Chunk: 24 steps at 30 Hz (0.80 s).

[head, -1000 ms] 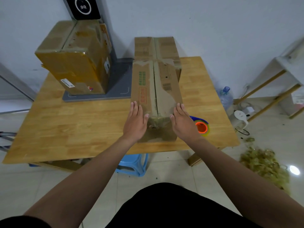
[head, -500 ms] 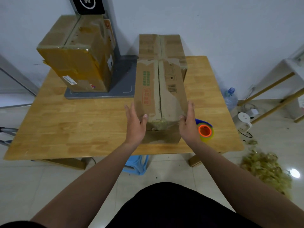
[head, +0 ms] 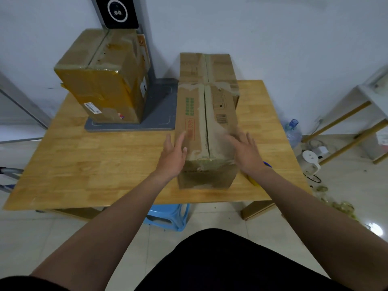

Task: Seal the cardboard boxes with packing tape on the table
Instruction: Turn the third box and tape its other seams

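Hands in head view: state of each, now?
Left hand: open, fingers straight against the left side of the near box.
Right hand: open, fingers spread at the box's right edge, blurred, gripping nothing.

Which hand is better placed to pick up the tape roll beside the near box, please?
Probably the right hand: the tape roll peeks out beside its wrist, right of the near box. The left hand is at the box's opposite side, with the box between.
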Motion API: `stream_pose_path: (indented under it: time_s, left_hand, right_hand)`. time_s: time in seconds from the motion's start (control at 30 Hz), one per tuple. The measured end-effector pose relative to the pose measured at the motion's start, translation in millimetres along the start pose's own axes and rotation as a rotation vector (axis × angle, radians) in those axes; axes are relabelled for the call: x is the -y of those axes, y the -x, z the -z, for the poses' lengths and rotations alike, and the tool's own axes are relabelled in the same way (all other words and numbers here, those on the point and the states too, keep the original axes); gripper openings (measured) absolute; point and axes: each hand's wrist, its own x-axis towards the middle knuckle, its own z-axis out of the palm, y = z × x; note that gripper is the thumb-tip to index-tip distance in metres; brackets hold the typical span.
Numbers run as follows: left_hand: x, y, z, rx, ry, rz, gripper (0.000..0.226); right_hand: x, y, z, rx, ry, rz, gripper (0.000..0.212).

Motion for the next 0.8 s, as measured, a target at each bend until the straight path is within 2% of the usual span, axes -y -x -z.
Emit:
stream_pose_path:
  time_s: [0.03, 0.1, 0.13, 0.17, 0.27, 0.43, 0.53, 0.6, 0.73, 0.8]
  left_hand:
    - [-6, -1, 6, -0.017, -0.166, -0.100, 0.041]
    - [-24, -4, 15, -0.025, -0.436, -0.352, 0.022]
    - [-32, -4, 15, 0.016, -0.475, -0.411, 0.020]
    - [-38, -3, 13, 0.081, -0.476, -0.404, 0.025]
    - [-40, -4, 3, 0.218, -0.498, -0.315, 0.041]
    - [-44, -16, 12, 0.317, -0.675, -0.351, 0.052]
    - [-46, -19, 23, 0.389, -0.762, -0.430, 0.063]
    - [-39, -21, 36, 0.418, -0.746, -0.486, 0.070]
    - [-14, -24, 57, 0.483, -0.570, -0.483, 0.078]
    - [-7, -26, 60, 0.497, -0.558, -0.498, 0.081]
  right_hand:
    - [4, -1, 3, -0.022, 0.043, 0.100, 0.071]
    - [18, 1, 4, -0.082, -0.021, 0.258, 0.038]
    - [26, 3, 2, -0.099, -0.034, 0.283, 0.027]
    - [34, 5, 1, -0.074, 0.001, 0.281, 0.024]
    - [50, 7, 0, 0.045, 0.116, 0.203, 0.028]
    - [57, 2, 13, 0.183, 0.172, 0.171, 0.036]
    - [53, -1, 11, 0.194, 0.167, 0.162, 0.042]
    - [46, -2, 6, 0.189, 0.135, 0.171, 0.048]
    - [37, -2, -2, 0.166, 0.034, 0.196, 0.049]
    - [37, -3, -3, 0.157, 0.014, 0.196, 0.050]
